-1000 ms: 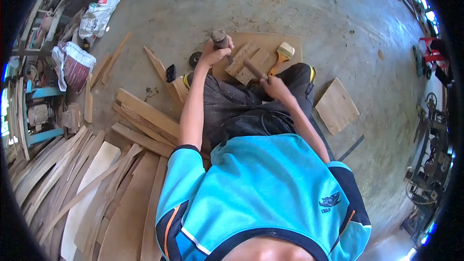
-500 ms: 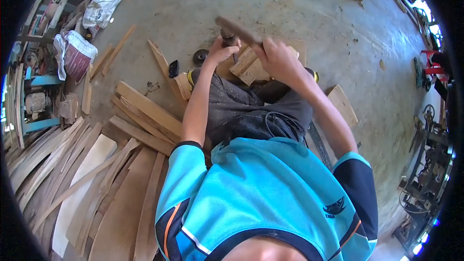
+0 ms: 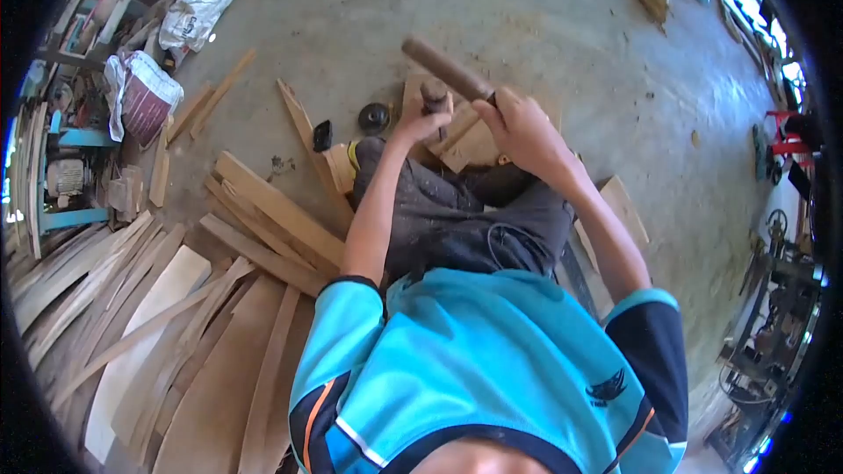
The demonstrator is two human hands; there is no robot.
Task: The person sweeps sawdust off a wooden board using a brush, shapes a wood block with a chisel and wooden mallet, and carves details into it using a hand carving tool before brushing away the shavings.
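My left hand (image 3: 423,121) is closed round the wooden handle of a chisel (image 3: 434,95), its shaft pointing down toward a wooden block (image 3: 465,146) between my legs. In my right hand (image 3: 525,130) is a round wooden mallet (image 3: 446,68), raised over the block with its far end just above the chisel handle. A gap seems to separate mallet and handle. Part of the block is hidden behind my hands. Under it lies a flat board (image 3: 549,110), mostly covered by my right hand and the block.
A black disc (image 3: 375,117) and a small black object (image 3: 322,135) lie left of my knee. Planks (image 3: 279,211) are piled at the left, below two sacks (image 3: 147,101). A square board (image 3: 622,215) is beside my right leg. Machines stand along the right wall.
From low by the block, my right hand has risen with the mallet and come across toward the chisel. My left hand has kept its hold on the chisel. The camera view has shifted slightly.
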